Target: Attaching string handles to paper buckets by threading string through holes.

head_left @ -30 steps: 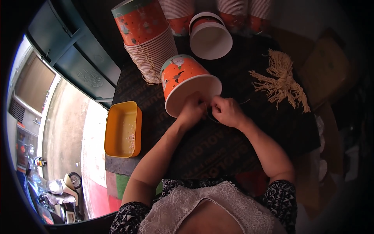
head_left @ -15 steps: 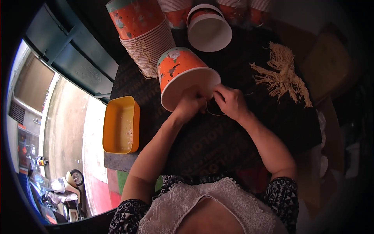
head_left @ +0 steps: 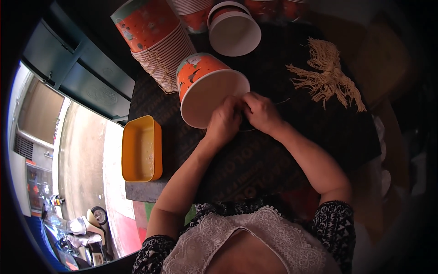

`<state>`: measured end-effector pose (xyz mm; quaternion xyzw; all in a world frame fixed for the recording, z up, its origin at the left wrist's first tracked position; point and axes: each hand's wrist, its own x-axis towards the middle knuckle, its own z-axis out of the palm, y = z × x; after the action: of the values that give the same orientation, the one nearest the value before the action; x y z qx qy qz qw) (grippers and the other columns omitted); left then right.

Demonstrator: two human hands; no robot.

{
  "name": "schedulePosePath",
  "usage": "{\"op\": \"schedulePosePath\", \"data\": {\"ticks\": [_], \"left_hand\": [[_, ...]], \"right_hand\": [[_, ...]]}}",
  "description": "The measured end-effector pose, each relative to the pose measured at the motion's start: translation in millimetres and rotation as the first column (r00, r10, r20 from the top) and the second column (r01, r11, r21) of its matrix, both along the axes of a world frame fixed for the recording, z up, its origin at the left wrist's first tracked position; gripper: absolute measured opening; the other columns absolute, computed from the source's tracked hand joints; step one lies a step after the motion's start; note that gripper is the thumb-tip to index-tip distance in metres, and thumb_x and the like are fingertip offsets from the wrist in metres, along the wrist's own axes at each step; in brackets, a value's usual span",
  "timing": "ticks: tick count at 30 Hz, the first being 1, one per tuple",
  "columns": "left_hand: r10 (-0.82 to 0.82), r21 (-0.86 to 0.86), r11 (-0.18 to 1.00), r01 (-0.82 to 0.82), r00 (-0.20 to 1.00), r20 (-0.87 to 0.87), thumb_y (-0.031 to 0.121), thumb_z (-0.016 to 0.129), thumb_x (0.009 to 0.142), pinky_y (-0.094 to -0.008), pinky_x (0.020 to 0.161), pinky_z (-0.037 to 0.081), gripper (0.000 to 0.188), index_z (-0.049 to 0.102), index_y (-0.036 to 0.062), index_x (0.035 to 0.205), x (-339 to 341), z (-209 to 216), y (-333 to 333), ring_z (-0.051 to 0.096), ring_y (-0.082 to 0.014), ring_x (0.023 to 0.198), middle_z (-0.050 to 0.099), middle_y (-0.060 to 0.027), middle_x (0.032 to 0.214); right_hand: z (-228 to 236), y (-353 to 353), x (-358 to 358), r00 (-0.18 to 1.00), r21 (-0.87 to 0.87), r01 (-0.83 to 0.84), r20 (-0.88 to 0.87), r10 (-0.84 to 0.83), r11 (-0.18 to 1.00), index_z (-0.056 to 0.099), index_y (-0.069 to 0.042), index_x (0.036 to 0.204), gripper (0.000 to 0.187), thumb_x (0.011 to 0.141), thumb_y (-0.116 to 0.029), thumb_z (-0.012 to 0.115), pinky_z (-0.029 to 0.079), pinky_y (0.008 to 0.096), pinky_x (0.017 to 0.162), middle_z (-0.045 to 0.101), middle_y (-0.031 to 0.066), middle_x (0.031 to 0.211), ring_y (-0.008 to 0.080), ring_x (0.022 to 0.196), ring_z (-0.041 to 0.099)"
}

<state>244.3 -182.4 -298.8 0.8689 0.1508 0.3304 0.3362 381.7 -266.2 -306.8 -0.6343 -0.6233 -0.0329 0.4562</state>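
A paper bucket [head_left: 203, 73], orange with dark figures and a pale green base band, lies tilted on the table, its white mouth facing me. At the right side of its rim my left hand [head_left: 224, 119] is closed, fingertips pinched together. My right hand [head_left: 262, 113] is closed right beside it, the fingertips of both nearly touching. A thin pale string [head_left: 282, 102] shows past the right hand, and part of it hangs below between the hands. The pinched bit itself is hidden by my fingers.
Beyond the bucket stands a tall stack of like buckets [head_left: 153, 36] with strings along its side. Another bucket [head_left: 235, 34] lies tipped, with more stacks behind. A bundle of cream strings [head_left: 326, 73] lies at right, a yellow tub [head_left: 159, 150] at the table's left edge.
My left hand has drawn out of the bucket's mouth to the rim, and both hands have come together. The view has shifted slightly, and the string between the hands shows less.
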Motion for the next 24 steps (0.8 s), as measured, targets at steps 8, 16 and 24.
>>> {"op": "schedulePosePath", "data": {"ticks": [8,16,24], "left_hand": [[0.127,0.264,0.957,-0.123,0.992,0.003,0.004,0.059,0.085,-0.0463,0.068,0.050,0.014,0.055,0.0040,0.098,-3.9,-1.4,-6.9,0.060,-0.0429,0.082,0.060,-0.0204,0.094],[0.295,0.375,0.895,-0.242,0.951,-0.090,0.006,0.054,0.083,-0.0481,0.057,0.051,0.011,0.046,0.0010,0.090,-4.4,-11.4,-4.8,0.061,-0.0403,0.068,0.058,-0.0225,0.080],[0.271,0.416,0.883,-0.216,0.959,-0.078,0.011,0.054,0.087,-0.0470,0.053,0.050,0.013,0.046,0.0006,0.090,-1.1,-8.1,-5.3,0.061,-0.0384,0.062,0.059,-0.0207,0.075]], "right_hand": [[-4.7,1.4,1.0,0.998,0.002,-0.030,0.049,0.030,1.000,0.055,-0.001,0.088,0.009,0.081,-0.003,0.060,0.052,0.0444,0.061,0.062,0.0209,0.085,0.0394,0.074,0.063],[-2.2,1.1,-1.8,0.999,0.019,-0.030,0.040,0.029,0.999,0.057,-0.003,0.087,0.009,0.080,-0.004,0.061,0.053,0.0441,0.061,0.063,0.0194,0.082,0.0381,0.072,0.063],[2.0,1.8,-1.1,0.998,0.062,-0.052,-0.022,0.053,0.997,0.061,-0.003,0.097,0.014,0.083,-0.003,0.058,0.053,0.0427,0.062,0.065,0.0185,0.086,0.0374,0.076,0.065]]}}
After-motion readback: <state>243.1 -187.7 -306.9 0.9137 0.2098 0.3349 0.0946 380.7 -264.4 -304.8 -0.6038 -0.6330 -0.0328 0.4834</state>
